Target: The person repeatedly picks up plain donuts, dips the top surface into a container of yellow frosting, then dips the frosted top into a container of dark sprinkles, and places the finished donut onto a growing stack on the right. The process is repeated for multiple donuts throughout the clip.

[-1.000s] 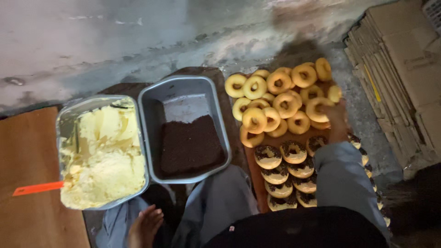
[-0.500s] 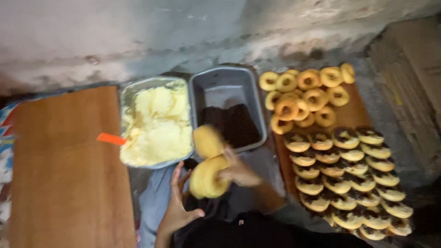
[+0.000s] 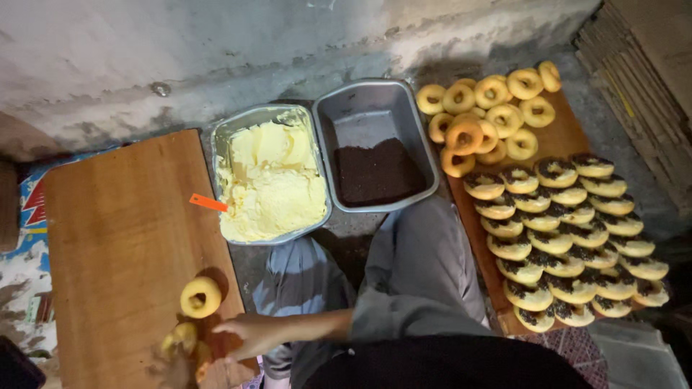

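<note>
On the wooden board [image 3: 122,216] a plain ring [image 3: 200,297] lies just ahead and left of the left hand [image 3: 249,333]. Blurred rings [image 3: 184,337] sit right at its fingertips, and the hand is low over the board, fingers loosely spread and pinching nothing that shows. The step looks like laying plain rings out on the board, and gripping the nearest one would need only a short reach left. Ahead and right of the hand stand the cream pan [image 3: 263,109] and the crumb pan [image 3: 367,115], with the plain pile [image 3: 490,108] and topped rows [image 3: 569,238] well apart, far right.
</note>
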